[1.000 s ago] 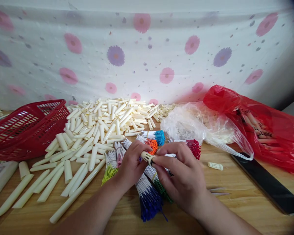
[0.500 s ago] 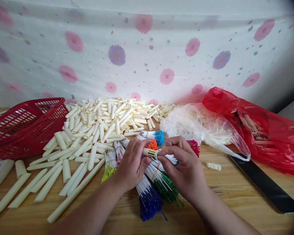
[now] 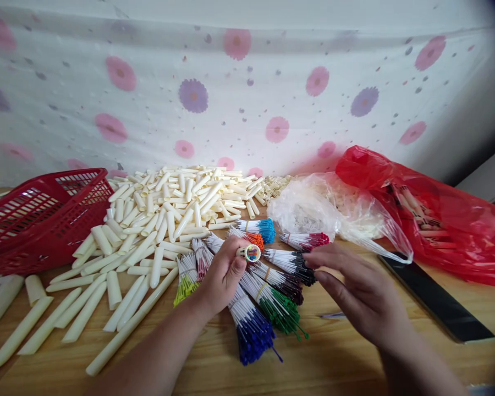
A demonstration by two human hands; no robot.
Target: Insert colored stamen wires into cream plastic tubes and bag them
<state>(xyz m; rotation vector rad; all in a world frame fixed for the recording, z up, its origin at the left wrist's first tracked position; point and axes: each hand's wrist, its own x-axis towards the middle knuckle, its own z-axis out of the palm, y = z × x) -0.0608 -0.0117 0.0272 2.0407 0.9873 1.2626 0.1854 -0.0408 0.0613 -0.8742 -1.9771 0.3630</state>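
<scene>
My left hand (image 3: 220, 275) pinches a short cream plastic tube (image 3: 251, 253); its round end faces me and shows several small coloured tips inside. To the right, my right hand (image 3: 361, 291) is off the tube, thumb and fingers apart, with no object visible between them. Its fingertips are by a bundle of black-tipped white sticks (image 3: 289, 263). Around and below the tube lie more banded bundles: blue-tipped (image 3: 251, 333), green-tipped (image 3: 278, 308), dark maroon-tipped (image 3: 278, 280), yellow-tipped (image 3: 185, 280), orange-tipped (image 3: 253, 240), light blue-tipped (image 3: 259, 228) and crimson-tipped (image 3: 309, 240).
A large heap of cream plastic tubes (image 3: 181, 203) spreads across the left and back. Beside it stands a red basket (image 3: 74, 220). On the right are a clear plastic bag (image 3: 305, 203), a red bag (image 3: 470, 236) with tubes inside, and a flat black object (image 3: 437, 300).
My right hand has let go of the tube and moved right, over where a loose slotted piece lay. In my left hand the tube has turned its end toward me.
</scene>
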